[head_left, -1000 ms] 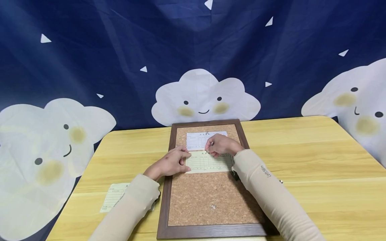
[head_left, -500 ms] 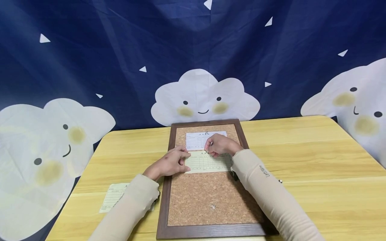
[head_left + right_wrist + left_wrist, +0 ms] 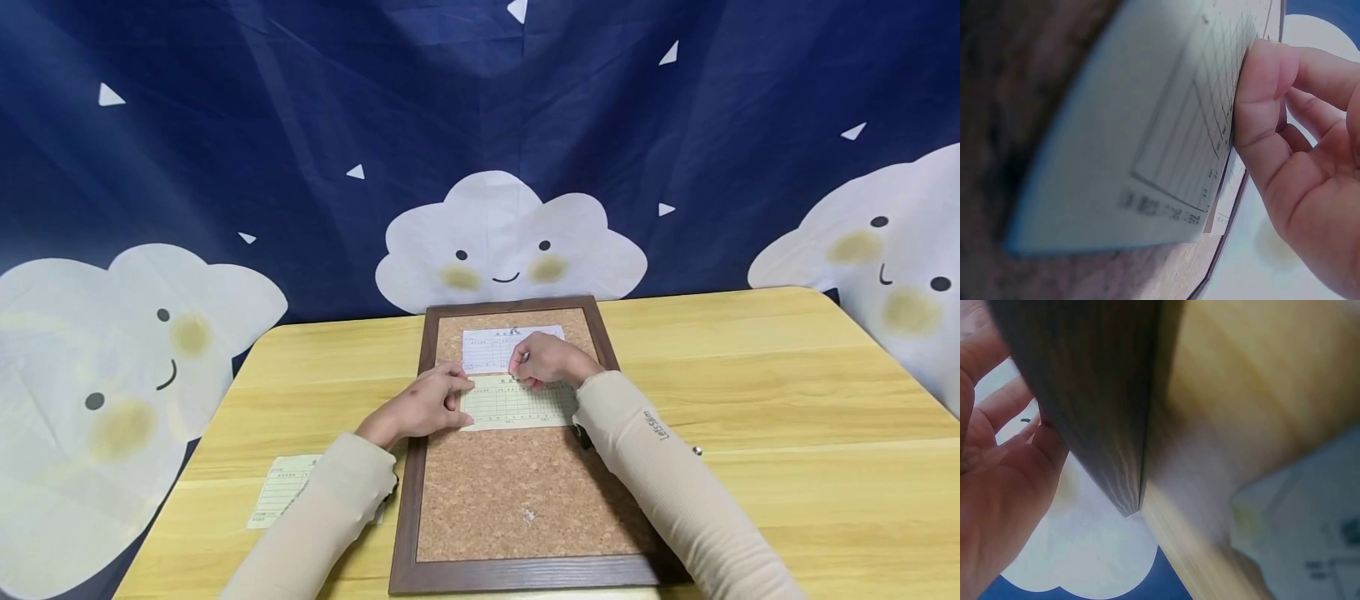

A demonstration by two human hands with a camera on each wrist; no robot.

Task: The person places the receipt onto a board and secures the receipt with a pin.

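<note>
A framed cork board [image 3: 495, 492] lies on the table. On its upper part is a white printed form [image 3: 483, 352] with a shiny pin [image 3: 514, 331] at its top edge. Just below lies a pale yellow form [image 3: 510, 408]. My left hand [image 3: 426, 403] reaches over the board's left frame, thumb and fingers spread, fingertips resting on the yellow form's left edge. With thumb and index finger together, my right hand [image 3: 551, 360] pinches what seems a small push pin at the yellow form's top edge. The fingers mostly hide it, also in the right wrist view.
Another yellow form [image 3: 281, 492] lies on the wooden table [image 3: 787, 375] to the left, partly under my left sleeve. A small cluster of clear pins [image 3: 529, 516] sits low on the cork. One shiny pin [image 3: 697, 451] lies right of the board. A cloud-printed curtain [image 3: 315, 108] hangs behind.
</note>
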